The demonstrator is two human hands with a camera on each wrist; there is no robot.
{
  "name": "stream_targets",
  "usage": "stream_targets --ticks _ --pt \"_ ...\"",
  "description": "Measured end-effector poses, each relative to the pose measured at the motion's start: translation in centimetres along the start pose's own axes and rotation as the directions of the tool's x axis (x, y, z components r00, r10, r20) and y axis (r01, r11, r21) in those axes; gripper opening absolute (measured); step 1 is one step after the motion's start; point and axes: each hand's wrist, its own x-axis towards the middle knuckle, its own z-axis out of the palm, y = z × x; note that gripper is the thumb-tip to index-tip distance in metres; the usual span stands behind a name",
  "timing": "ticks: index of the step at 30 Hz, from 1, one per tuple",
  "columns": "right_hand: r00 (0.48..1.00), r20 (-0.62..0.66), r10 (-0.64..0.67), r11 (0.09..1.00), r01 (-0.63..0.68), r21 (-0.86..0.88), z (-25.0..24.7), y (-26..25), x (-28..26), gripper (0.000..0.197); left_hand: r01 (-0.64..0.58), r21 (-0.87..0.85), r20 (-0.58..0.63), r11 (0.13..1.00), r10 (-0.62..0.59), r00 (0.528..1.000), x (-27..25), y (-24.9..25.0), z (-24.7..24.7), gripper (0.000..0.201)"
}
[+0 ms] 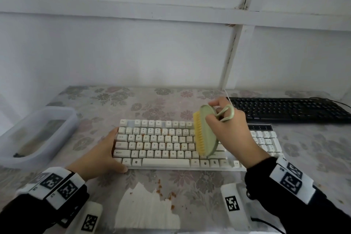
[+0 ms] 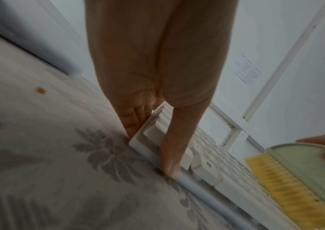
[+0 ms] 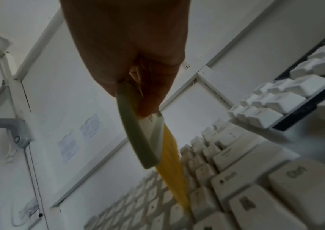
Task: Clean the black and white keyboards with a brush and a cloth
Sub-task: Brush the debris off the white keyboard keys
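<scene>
A white keyboard [image 1: 163, 146] lies across the middle of the table, with orange-brown crumbs between some keys. My left hand [image 1: 106, 152] holds its left end, thumb along the front corner and fingers against the side edge [image 2: 136, 124]. My right hand [image 1: 228, 129] grips a pale green brush [image 1: 208, 131] by its loop handle, tilted on edge, its yellow bristles [image 1: 199, 135] facing left against the keys right of centre. The right wrist view shows the bristles [image 3: 173, 165] reaching down to the keys [image 3: 236, 171]. A black keyboard [image 1: 288, 109] lies at the back right. A white cloth [image 1: 146, 209] lies near the front edge.
A translucent plastic tub [image 1: 36, 135] with dark contents stands at the left. Orange crumbs [image 1: 163, 192] are scattered on the floral tablecloth [image 1: 190, 180] between the cloth and the white keyboard. A white wall stands right behind the table.
</scene>
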Motion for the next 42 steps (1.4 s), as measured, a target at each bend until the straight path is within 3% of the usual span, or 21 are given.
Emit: stream_targets --ticks 9,16,21,27,34,37,42 --pt "0.960 0.253 0.118 0.993 -0.116 -0.021 -0.6 1.4 -3.9 0.006 0.007 0.060 -0.022 0.998 -0.005 1.000 0.3 -0.1 0.0 0.094" --pt "0.999 -0.022 0.033 0.995 -0.030 0.098 -1.0 -0.3 -0.1 0.010 0.008 0.053 -0.021 0.999 -0.007 1.000 0.4 -0.2 0.1 0.097" --pt "0.995 0.089 0.044 0.999 -0.046 0.022 1.0 0.7 -1.2 0.007 0.011 0.050 -0.010 0.999 -0.011 1.000 0.1 0.0 0.0 0.107" --pt "0.967 0.237 0.091 0.996 -0.089 -0.017 0.0 1.0 -3.2 0.006 0.010 0.038 -0.004 0.999 -0.009 1.000 0.1 0.0 0.1 0.108" --pt "0.999 -0.020 0.040 0.995 -0.038 0.092 -0.8 -1.1 0.0 0.007 0.003 0.040 -0.005 0.999 -0.003 1.000 0.2 0.0 0.0 0.104" --pt "1.000 0.013 0.015 0.999 -0.016 0.050 0.6 -0.6 -0.1 0.007 0.004 0.034 -0.007 0.999 -0.004 1.000 0.2 0.0 0.1 0.104" --pt "0.984 0.173 0.038 0.999 -0.039 0.002 1.1 1.2 -3.0 0.006 0.011 0.044 -0.005 0.999 -0.011 1.000 0.3 -0.1 0.1 0.105"
